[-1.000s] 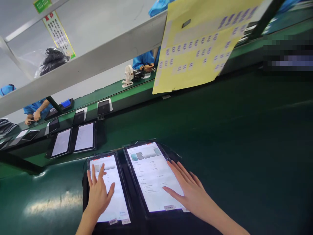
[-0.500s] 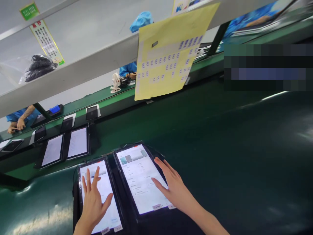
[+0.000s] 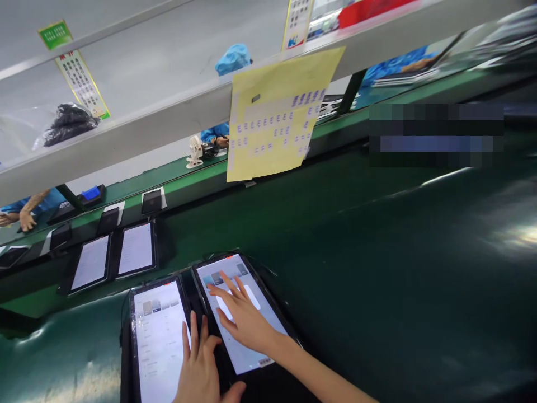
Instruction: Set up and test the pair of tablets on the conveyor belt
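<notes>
Two lit tablets lie side by side in a black holder on the dark green belt in front of me. My right hand [image 3: 241,313] is spread flat over the right tablet [image 3: 247,347], fingertips on its white screen. My left hand [image 3: 201,366] is open with fingers stretched forward, resting on the black strip between the tablets, next to the left tablet [image 3: 156,338]. Neither hand holds anything.
Another pair of lit tablets [image 3: 113,257] lies farther left on the belt. A yellow label sheet [image 3: 272,120] hangs from the grey shelf rail [image 3: 126,134]. Small dark devices [image 3: 151,200] and a white fan [image 3: 194,151] sit on the far ledge. Other workers in blue [image 3: 25,210] are opposite.
My right hand has moved left and up onto the middle of the right tablet's screen. My left hand has slid right, off the left tablet's screen. The view has shifted.
</notes>
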A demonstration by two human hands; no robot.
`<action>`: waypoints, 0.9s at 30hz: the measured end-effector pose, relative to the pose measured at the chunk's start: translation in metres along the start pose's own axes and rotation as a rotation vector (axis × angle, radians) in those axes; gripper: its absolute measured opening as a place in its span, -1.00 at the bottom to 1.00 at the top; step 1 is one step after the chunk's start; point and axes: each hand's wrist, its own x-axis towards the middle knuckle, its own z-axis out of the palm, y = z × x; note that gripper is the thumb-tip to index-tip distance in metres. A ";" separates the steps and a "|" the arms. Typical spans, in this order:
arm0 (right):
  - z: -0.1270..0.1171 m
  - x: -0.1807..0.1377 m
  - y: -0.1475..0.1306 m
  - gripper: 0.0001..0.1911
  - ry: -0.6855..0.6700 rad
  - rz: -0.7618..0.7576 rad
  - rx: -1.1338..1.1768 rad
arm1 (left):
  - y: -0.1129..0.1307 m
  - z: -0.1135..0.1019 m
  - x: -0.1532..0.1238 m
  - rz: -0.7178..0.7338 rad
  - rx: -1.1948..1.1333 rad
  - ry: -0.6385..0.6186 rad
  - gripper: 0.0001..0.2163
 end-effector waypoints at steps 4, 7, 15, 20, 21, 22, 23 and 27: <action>-0.013 -0.011 0.026 -0.61 0.182 0.091 0.028 | 0.006 0.004 0.000 -0.031 -0.054 -0.026 -0.50; -0.029 -0.019 0.040 -0.62 0.187 0.090 0.017 | 0.009 0.007 -0.001 -0.049 -0.082 -0.029 -0.49; -0.047 -0.026 0.033 -0.75 0.053 -0.221 0.027 | 0.010 0.008 -0.002 -0.041 -0.113 -0.025 -0.52; -0.044 -0.026 0.035 -0.73 0.080 -0.217 0.008 | 0.008 0.007 -0.002 -0.018 -0.079 -0.024 -0.49; -0.043 -0.026 0.036 -0.73 0.105 -0.210 -0.003 | 0.008 0.007 -0.001 -0.011 -0.070 -0.023 -0.49; -0.041 -0.026 0.037 -0.73 0.130 -0.198 -0.014 | 0.007 0.007 -0.001 -0.004 -0.061 -0.020 -0.49; -0.039 -0.026 0.037 -0.73 0.152 -0.182 -0.026 | 0.007 0.007 -0.001 0.003 -0.050 -0.015 -0.49; -0.026 -0.025 0.040 -0.72 0.165 -0.044 -0.059 | 0.007 0.006 0.000 0.030 -0.006 0.019 -0.51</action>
